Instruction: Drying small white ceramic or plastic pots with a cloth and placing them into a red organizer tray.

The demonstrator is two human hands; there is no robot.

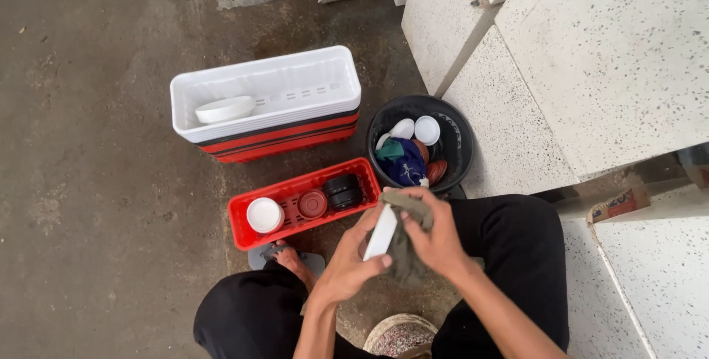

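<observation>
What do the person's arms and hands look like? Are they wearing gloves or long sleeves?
No gloves and no sleeves in view: the left hand and right hand are bare, and so are both forearms. I see no watch, ring or bracelet. The person wears black trousers and a grey sandal.

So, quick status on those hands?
Left hand holds white saucer. Right hand rubs it with grey rag. Red tray ahead, nothing blocking.
</observation>
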